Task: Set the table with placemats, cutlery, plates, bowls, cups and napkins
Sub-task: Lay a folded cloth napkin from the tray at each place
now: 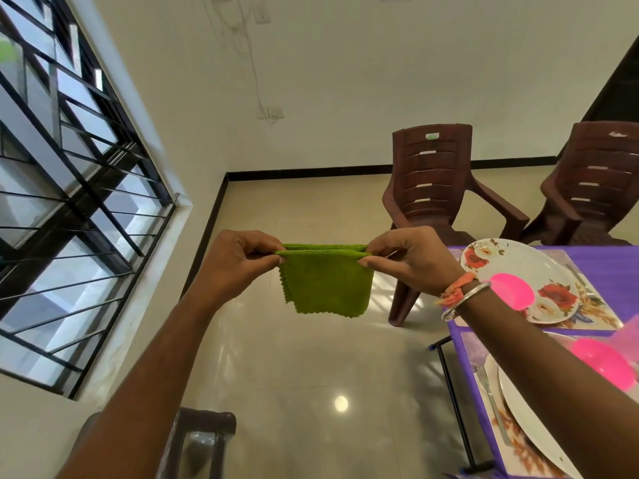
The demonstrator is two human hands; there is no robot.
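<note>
Fingers of left hand and right hand pinch green napkin at folded top corners, frame centre. I'd keep edges aligned while folding.

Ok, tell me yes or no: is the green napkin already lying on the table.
No, the left hand and right hand pinch the green napkin by its folded top edge, in the air beside the table.

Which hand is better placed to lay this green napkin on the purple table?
The right hand, probably: it pinches the green napkin on the side nearest the purple table, while the left hand holds the far end, over the floor.
</note>
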